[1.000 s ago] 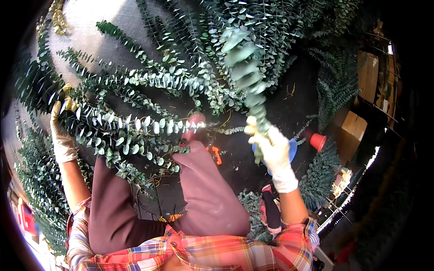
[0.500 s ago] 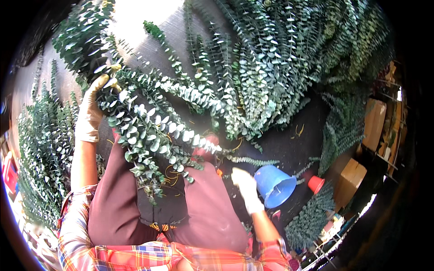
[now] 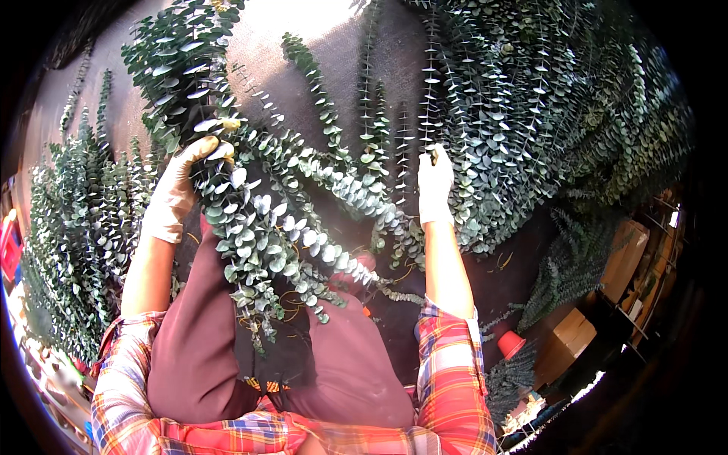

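Observation:
My left hand (image 3: 173, 199), in a pale glove, is closed around a thick bunch of eucalyptus (image 3: 258, 241) with round grey-green leaves. The bunch hangs over my lap, its leafy ends spreading both above and below my grip. My right hand (image 3: 435, 188), gloved too, is at the near-left edge of a large eucalyptus heap (image 3: 504, 129). Its thumb and fingertips are pinched together on a eucalyptus stem (image 3: 431, 83) that runs away from me. Loose sprigs lie between the two hands.
More eucalyptus (image 3: 87, 243) stands along the left side. At the right are a small red pot (image 3: 511, 345), cardboard boxes (image 3: 573, 334) and a dark green leafy pile (image 3: 565, 262). Bits of stem litter the dark sheet (image 3: 508, 243) before me.
My right hand has moved up from beside the blue bucket to the eucalyptus heap, and its arm now covers the bucket's place. My left hand keeps its hold on the bunch.

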A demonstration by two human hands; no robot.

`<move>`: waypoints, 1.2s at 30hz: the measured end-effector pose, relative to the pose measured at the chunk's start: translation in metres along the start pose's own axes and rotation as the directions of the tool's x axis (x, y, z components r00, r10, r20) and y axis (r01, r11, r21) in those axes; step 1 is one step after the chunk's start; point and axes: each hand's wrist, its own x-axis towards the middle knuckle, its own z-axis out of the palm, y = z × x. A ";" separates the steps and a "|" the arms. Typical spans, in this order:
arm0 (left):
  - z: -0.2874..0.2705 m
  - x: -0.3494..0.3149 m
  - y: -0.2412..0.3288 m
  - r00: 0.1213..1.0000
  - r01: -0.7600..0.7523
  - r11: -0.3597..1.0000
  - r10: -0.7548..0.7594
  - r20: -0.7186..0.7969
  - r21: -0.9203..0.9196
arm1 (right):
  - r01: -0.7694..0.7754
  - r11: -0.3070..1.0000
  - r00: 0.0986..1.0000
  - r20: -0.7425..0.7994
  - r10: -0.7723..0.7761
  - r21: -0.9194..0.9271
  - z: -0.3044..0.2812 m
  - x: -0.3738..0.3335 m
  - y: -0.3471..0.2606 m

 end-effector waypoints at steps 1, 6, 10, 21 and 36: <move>0.003 0.002 -0.001 0.999 0.016 1.000 -0.015 -0.047 0.002 | -0.017 0.999 0.999 0.032 0.016 0.035 0.000 0.004 0.006; 0.017 0.003 0.006 1.000 0.016 0.999 -0.017 0.026 0.038 | 0.170 0.965 0.984 0.093 -0.154 -0.201 0.021 0.008 -0.030; 0.020 0.009 0.007 0.991 -0.048 0.991 0.031 0.133 0.127 | -0.073 0.996 0.980 0.182 0.082 -0.053 0.020 0.021 -0.034; 0.028 0.007 0.010 0.968 -0.017 1.000 0.011 0.250 0.024 | 0.534 0.824 0.767 0.301 -0.566 0.190 0.003 -0.101 -0.144; 0.022 -0.002 -0.002 0.994 0.005 1.000 -0.007 0.106 0.020 | 0.556 0.718 0.505 0.516 -0.691 0.418 0.015 -0.115 -0.171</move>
